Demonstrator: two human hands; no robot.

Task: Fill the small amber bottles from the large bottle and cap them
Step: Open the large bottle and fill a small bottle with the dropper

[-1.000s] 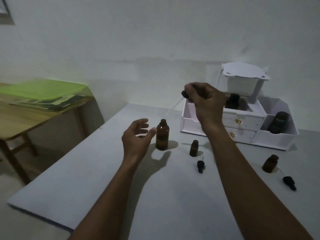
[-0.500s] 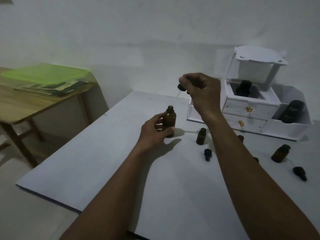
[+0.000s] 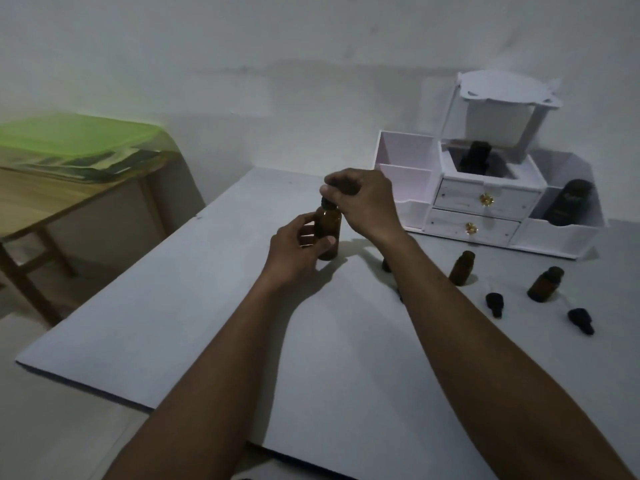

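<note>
Our left hand (image 3: 298,244) grips bottle (image 3: 329,230); our right hand (image 3: 363,199) pinches dropper cap (image 3: 325,203) on its neck. At its 3 o'clock: small bottles (image 3: 461,269), loose caps (image 3: 494,304).

— Where is the camera looking from?
— It is riding on the person's head, facing forward and down across the bench (image 3: 180,306).
— How near is it sitting?
— Near: both forearms are running up from the bottom edge, the left hand (image 3: 298,249) and right hand (image 3: 365,202) meeting mid-frame, the wall (image 3: 277,64) filling the top.

Dim, grainy, soft shadows, warped edges
</note>
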